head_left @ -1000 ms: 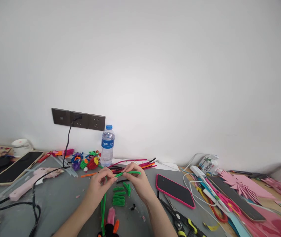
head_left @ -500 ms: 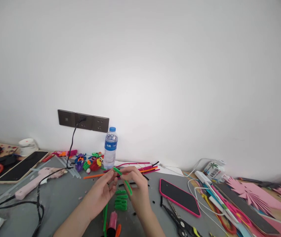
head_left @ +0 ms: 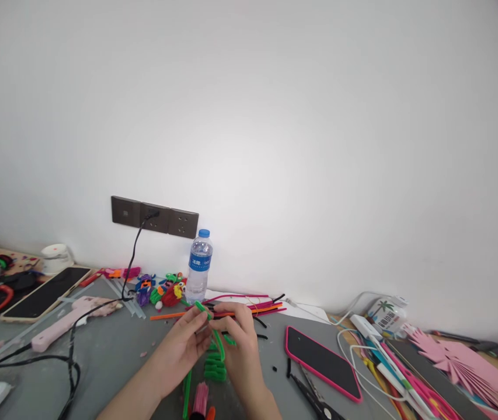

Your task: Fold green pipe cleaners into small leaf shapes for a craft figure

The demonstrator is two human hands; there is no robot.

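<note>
Together, two hands (head_left: 181,347) (head_left: 242,344), one green pipe cleaner (head_left: 219,345) held.

From where I stand, the slender bright-green craft stem (head_left: 219,346) is pinched between the left hand (head_left: 183,343) and right hand (head_left: 239,341), one end poking up, the other slanting down in a slight curve, its middle partly hidden by fingers.

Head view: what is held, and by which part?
A green strip, pinched by the left hand and right hand along its middle stretch; the exact contact is partly hidden.
</note>
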